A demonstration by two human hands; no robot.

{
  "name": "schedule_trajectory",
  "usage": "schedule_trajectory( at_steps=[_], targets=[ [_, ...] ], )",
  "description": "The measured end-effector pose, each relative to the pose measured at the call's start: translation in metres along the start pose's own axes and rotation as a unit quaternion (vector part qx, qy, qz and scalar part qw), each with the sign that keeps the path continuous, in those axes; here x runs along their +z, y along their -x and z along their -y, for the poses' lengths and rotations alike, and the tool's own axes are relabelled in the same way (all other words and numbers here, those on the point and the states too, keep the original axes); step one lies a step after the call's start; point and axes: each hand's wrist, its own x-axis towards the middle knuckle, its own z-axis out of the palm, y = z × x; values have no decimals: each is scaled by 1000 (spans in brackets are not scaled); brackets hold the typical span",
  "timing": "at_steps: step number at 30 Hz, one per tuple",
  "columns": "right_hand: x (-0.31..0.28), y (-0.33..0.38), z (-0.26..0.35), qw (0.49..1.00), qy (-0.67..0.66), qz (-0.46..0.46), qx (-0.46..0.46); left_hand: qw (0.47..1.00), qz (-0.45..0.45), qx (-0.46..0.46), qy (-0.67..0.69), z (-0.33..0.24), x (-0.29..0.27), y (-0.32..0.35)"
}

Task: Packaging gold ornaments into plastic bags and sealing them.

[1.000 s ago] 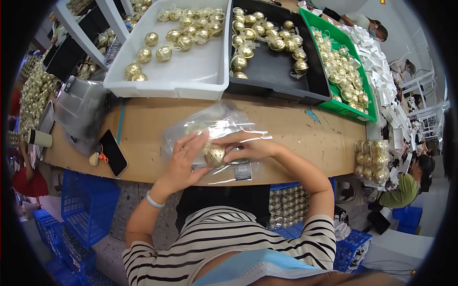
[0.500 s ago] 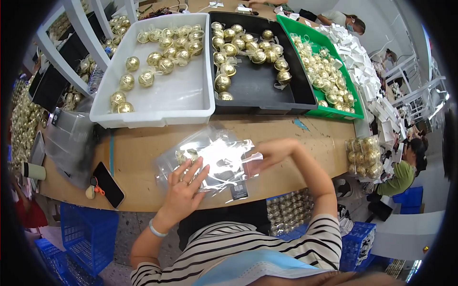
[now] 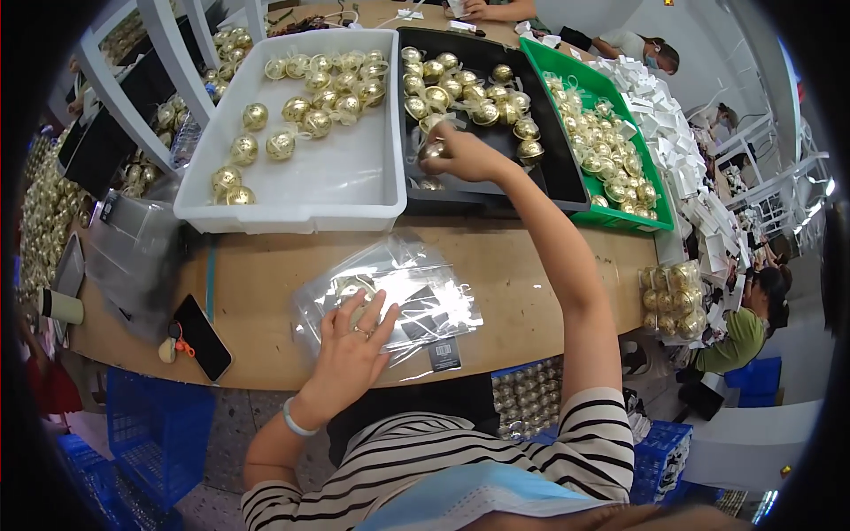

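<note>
My left hand [image 3: 352, 347] lies flat with fingers apart on a pile of clear plastic bags [image 3: 416, 292] on the wooden table [image 3: 266, 292]. A gold ball in one bag [image 3: 352, 288] sits just beyond its fingertips. My right hand [image 3: 460, 152] reaches into the black tray [image 3: 567, 177] and closes on a gold ball [image 3: 432, 149] near the tray's front left. Several more gold balls with ribbons fill the back of that tray.
A white tray [image 3: 354, 190] with gold balls stands left of the black one, a green tray [image 3: 651, 217] full of balls to the right. A phone [image 3: 202, 336] lies at the table's left front. Bagged balls [image 3: 673, 299] sit at the right edge. Other people work nearby.
My right hand left the bags and reached forward into the black tray, taking hold of a gold ball. My left hand stayed on the bags.
</note>
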Motion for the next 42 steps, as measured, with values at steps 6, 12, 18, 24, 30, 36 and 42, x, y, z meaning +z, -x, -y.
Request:
schedule_trajectory(
  at_steps=[6, 12, 18, 24, 30, 36, 42],
  targets=[
    [-29, 140, 40, 826, -544, -145, -38, 999, 1, 40, -6, 4, 3, -4],
    [5, 217, 62, 700, -693, -165, -39, 999, -1, 52, 1, -2, 11, -10],
    [47, 246, 68, 896, -272, -329, 119, 999, -10, 29, 17, -4, 6, -14],
    [82, 258, 54, 968, -61, -225, 91, 999, -21, 9, 48, -7, 3, -17],
    [80, 209, 73, 907, -400, 121, 51, 998, -9, 24, 49, -2, 5, -10],
    [127, 174, 77, 893, -433, -15, 119, 999, -20, 32, 2, -2, 12, -12],
    [99, 178, 70, 847, -521, -1, 107, 996, -7, 67, -63, 0, 10, -15]
  ],
)
